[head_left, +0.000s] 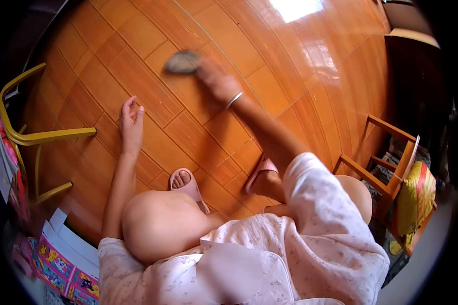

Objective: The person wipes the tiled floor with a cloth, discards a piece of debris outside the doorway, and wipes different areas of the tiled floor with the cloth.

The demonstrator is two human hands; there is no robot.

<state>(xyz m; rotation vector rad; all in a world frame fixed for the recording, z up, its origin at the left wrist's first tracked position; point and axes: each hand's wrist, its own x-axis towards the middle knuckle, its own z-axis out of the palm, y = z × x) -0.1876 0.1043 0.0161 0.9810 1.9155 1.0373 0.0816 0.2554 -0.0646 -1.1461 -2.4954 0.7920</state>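
Observation:
Stretched forward over the orange-brown tiled floor, my right hand is closed on a greyish oval object. Motion blurs this object, so its kind does not show; it appears at or just above the tiles. A silver bangle circles that wrist. My left hand hangs in front of my left knee with loosely bent fingers apart and holds nothing. Pink slippers are on my feet, the left slipper flat on the floor and the right slipper partly hidden by my leg.
A yellow metal-framed chair stands at the left. Below it is a colourful patterned box with white sheets. At the right a wooden stool stands beside a yellow bag. Dark furniture lines the right edge.

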